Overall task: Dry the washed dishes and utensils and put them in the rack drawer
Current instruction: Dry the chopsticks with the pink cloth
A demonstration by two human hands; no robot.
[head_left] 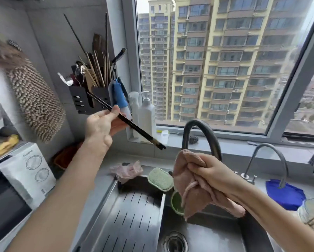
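Left hand (99,127) pinching dark chopsticks (134,125) mid-length, tips angled up toward the black utensil holder (89,100) just beyond the fingers, right hand (210,172) clutching a bunched pink cloth (192,190) over the sink (198,237), chopstick ends near it

Bright window (225,70) daylight, wide-angle edge bending, blurred left margin.

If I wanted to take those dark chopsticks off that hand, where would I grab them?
Pinch the free lower end of the chopsticks, coming from the right, the faucet side. The left hand pinches their middle, and their upper tips point at the black utensil holder.
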